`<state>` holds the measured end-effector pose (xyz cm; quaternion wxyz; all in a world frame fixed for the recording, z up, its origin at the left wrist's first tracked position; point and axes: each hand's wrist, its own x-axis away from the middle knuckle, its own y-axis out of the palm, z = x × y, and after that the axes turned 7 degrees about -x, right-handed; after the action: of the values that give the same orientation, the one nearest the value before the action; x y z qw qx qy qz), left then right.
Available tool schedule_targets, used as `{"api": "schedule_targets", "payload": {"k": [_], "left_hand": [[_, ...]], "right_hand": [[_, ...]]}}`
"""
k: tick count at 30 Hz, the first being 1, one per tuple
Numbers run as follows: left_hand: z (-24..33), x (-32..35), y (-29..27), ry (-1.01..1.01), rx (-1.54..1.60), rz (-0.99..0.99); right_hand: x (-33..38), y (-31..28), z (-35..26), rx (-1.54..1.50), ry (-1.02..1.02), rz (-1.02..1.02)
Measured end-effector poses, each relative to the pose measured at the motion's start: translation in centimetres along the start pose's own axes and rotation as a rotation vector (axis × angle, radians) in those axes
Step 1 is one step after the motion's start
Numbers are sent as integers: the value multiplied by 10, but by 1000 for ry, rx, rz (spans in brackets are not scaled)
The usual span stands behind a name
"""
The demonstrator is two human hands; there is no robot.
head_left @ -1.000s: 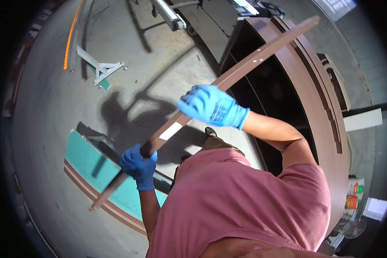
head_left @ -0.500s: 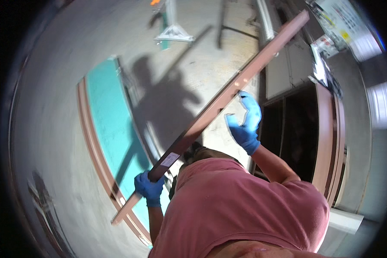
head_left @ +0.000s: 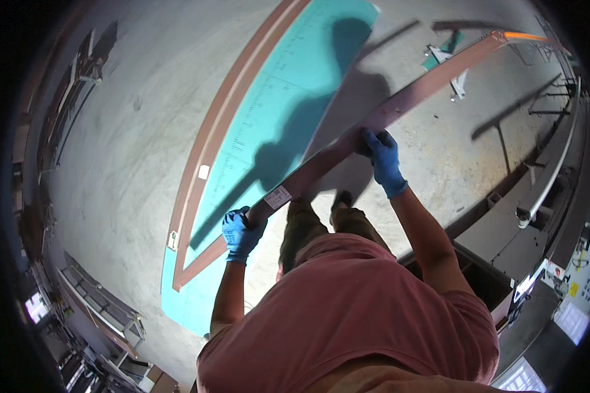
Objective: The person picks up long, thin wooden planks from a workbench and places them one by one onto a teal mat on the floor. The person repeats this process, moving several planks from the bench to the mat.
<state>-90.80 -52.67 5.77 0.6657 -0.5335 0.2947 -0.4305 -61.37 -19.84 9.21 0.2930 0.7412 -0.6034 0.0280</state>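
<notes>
A long brown metal-looking profile (head_left: pixel 324 162) slants across the view, from low on the left to the far right. My left hand (head_left: pixel 242 234), in a blue glove, is closed around it near its lower end. White printed labels (head_left: pixel 278 198) sit on the profile just past that hand. Farther along, my right hand (head_left: pixel 385 160), also gloved in blue, grips the profile's near edge, its fingertips partly hidden. The profile's lower end overlaps a teal work surface (head_left: pixel 252 131) in view; I cannot tell whether they touch.
Other brown profiles (head_left: pixel 206 157) lie along the teal surface's left side. Far right stands a white stand foot (head_left: pixel 459 84), partly behind the profile. A dark grey machine bench (head_left: pixel 505 229) and a control panel (head_left: pixel 582 268) stand at right. Metal racks (head_left: pixel 101 298) line the left.
My right hand, earlier open beside the profile, now grips it. My left hand has kept its hold. The view has swung, bringing the teal surface and its profiles nearer the middle.
</notes>
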Motion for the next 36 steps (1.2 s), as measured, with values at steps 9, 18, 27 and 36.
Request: {"api": "schedule_targets", "payload": {"k": [9, 18, 27, 36], "left_hand": [[-147, -67, 50, -307, -51, -76], [-203, -149, 132, -456, -9, -50], [-210, -213, 197, -423, -58, 41], [-192, -254, 196, -430, -56, 158]], "right_hand": [[-193, 169, 176, 227, 252, 21], [-334, 243, 294, 475, 201, -59], [-448, 253, 349, 613, 166, 24], [-494, 219, 354, 679, 30, -341]]}}
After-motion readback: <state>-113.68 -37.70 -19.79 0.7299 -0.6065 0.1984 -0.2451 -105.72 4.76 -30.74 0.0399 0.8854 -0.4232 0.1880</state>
